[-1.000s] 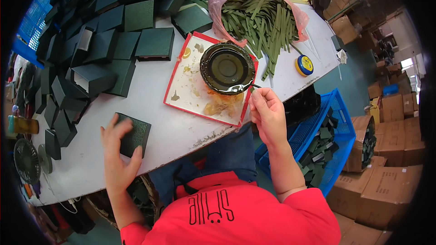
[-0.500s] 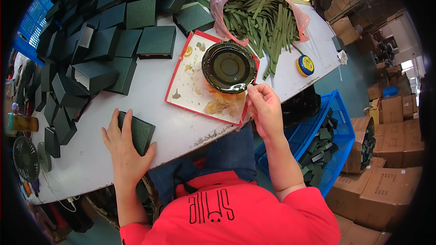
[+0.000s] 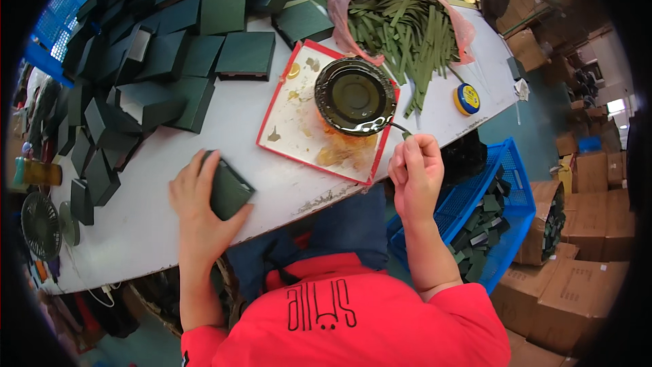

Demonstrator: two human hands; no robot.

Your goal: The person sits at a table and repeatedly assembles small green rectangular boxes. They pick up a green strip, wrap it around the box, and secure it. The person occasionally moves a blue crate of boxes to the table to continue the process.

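Holding: left hand (image 3: pixel 200 207) flat on dark green box (image 3: pixel 227 191), tabletop (image 3: pixel 224 129).
Pinching: right hand (image 3: pixel 415 173) grips thin brush (image 3: pixel 401 129); tip at glue dish (image 3: pixel 355 95), up-left of hand.

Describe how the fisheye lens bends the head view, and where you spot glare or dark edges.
Head view: the white table edge bows into a curve, and the blue plastic crate warps toward the rim; a black vignette rings the picture; light glints off the round dark glossy dish; the left hand and right hand near centre look sharp, evenly lit.
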